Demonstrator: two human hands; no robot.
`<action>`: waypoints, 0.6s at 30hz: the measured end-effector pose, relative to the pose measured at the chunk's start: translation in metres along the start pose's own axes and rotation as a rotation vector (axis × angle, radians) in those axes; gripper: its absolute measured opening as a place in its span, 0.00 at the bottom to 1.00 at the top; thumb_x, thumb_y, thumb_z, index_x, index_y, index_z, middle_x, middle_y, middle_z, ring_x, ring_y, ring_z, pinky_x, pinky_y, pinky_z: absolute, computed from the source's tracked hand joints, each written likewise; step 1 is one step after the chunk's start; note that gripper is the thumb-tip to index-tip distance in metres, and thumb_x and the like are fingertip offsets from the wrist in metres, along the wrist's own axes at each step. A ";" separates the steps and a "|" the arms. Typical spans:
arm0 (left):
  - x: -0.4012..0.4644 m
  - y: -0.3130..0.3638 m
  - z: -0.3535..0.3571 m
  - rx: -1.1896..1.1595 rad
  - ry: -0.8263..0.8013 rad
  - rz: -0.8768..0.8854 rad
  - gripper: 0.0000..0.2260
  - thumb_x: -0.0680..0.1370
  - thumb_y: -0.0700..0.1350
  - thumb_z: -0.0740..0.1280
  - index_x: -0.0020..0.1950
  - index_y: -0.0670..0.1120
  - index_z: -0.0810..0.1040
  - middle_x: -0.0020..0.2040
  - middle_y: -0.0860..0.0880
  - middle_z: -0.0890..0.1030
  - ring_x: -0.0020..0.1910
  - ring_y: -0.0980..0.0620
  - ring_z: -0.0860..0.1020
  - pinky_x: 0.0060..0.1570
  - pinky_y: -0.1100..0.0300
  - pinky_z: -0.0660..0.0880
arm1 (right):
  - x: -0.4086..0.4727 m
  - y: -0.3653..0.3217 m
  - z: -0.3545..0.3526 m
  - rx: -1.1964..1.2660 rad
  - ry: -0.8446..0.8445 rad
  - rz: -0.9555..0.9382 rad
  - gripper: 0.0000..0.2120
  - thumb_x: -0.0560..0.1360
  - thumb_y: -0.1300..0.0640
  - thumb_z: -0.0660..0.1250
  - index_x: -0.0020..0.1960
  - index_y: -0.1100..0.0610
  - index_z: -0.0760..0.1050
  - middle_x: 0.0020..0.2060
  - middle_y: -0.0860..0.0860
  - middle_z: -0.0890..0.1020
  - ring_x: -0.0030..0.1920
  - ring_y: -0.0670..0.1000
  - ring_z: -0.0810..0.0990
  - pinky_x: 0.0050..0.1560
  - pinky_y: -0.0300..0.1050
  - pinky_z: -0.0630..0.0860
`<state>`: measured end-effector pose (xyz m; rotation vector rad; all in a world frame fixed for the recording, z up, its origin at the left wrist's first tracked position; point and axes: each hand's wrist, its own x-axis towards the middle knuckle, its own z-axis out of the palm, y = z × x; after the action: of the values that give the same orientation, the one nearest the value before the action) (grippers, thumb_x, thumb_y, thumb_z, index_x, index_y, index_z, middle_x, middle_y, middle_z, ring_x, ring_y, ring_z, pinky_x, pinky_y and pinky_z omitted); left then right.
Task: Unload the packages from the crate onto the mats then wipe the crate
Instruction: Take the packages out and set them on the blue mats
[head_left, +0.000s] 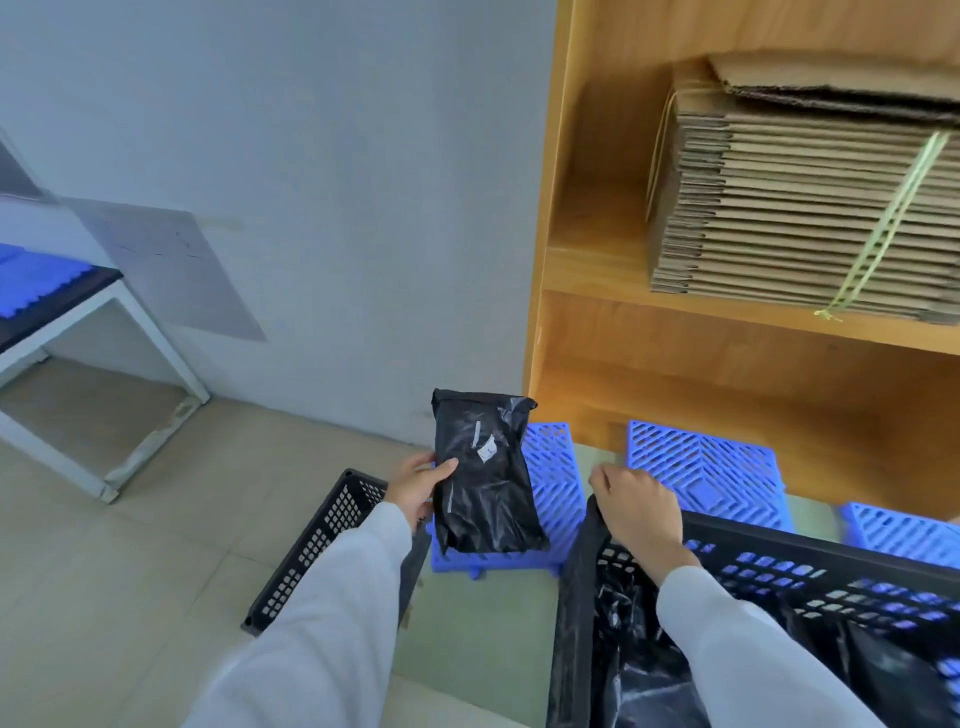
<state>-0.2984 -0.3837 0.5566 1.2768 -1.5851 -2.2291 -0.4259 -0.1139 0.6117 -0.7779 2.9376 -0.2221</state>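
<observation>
Our left hand (415, 486) grips a crinkled, glossy black package (485, 480) with a small white label; our right hand (636, 506) clutches the black crate (779, 577) rim.

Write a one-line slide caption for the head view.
Left hand holds a package over a blue mat; right hand grips the crate.
</observation>
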 end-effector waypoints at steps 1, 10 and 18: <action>0.010 -0.007 -0.002 -0.003 0.008 -0.018 0.20 0.77 0.42 0.76 0.67 0.43 0.77 0.58 0.41 0.85 0.46 0.48 0.86 0.37 0.58 0.81 | 0.000 -0.001 0.000 -0.051 -0.003 -0.006 0.14 0.84 0.51 0.54 0.47 0.52 0.76 0.35 0.48 0.77 0.38 0.55 0.77 0.32 0.46 0.69; 0.113 -0.081 -0.022 -0.027 0.114 -0.157 0.23 0.68 0.39 0.82 0.60 0.37 0.80 0.56 0.37 0.84 0.51 0.38 0.85 0.56 0.33 0.79 | 0.006 0.004 0.010 -0.308 -0.013 -0.059 0.12 0.83 0.51 0.56 0.46 0.50 0.75 0.27 0.46 0.69 0.24 0.50 0.65 0.22 0.42 0.57; 0.118 -0.084 -0.018 0.334 0.227 -0.127 0.10 0.75 0.40 0.77 0.54 0.39 0.82 0.54 0.41 0.85 0.54 0.41 0.83 0.61 0.49 0.78 | 0.009 0.003 0.017 -0.235 0.051 0.043 0.19 0.83 0.46 0.51 0.39 0.47 0.76 0.24 0.47 0.73 0.23 0.48 0.67 0.22 0.42 0.58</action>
<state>-0.3314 -0.4224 0.4194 1.6900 -1.8849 -1.8503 -0.4331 -0.1177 0.5938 -0.7440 3.0622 0.1115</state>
